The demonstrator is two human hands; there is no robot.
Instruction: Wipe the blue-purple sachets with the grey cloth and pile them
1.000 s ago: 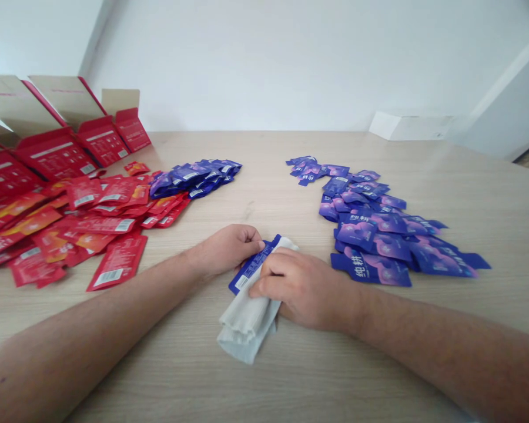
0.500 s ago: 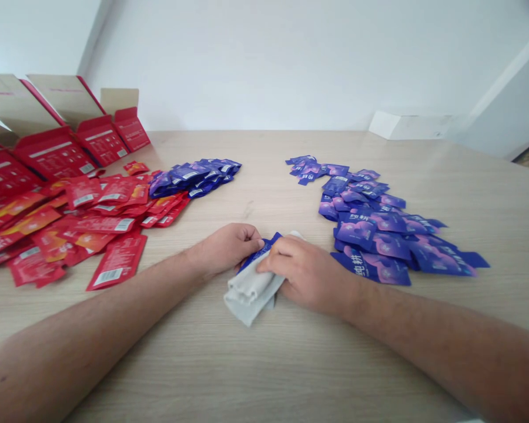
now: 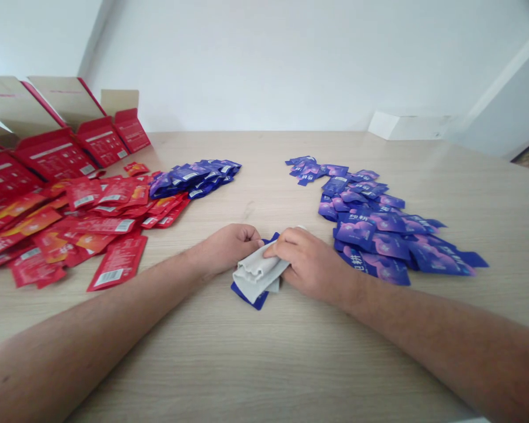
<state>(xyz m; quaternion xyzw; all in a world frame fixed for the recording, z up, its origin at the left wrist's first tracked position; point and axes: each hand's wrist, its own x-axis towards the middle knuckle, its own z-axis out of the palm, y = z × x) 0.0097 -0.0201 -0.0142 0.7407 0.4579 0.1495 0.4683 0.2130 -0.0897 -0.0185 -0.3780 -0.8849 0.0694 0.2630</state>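
Observation:
My left hand (image 3: pixel 233 247) is closed, pinching the upper left edge of a blue sachet (image 3: pixel 259 304) on the table. Most of that sachet is covered by a folded pale cloth (image 3: pixel 258 273); only a top corner and the lower end show. My right hand (image 3: pixel 311 258) grips the cloth and presses it against the sachet's face. To the right of this hand lies a spread pile of blue and purple sachets (image 3: pixel 352 229). Beyond my left hand a smaller stack of blue sachets (image 3: pixel 196 176) leans against red and orange sachets (image 3: pixel 110 226).
Several open red cartons (image 3: pixel 55 155) stand in a row at the back left with raised flaps. Near the back right edge, a white box (image 3: pixel 409 126) sits against the wall. The pale wooden table (image 3: pixel 255 370) runs up to a white wall.
My right hand and the cloth have shifted slightly up and to the right over the sachet. Its lower end now shows below the cloth. My left hand stays nearly still.

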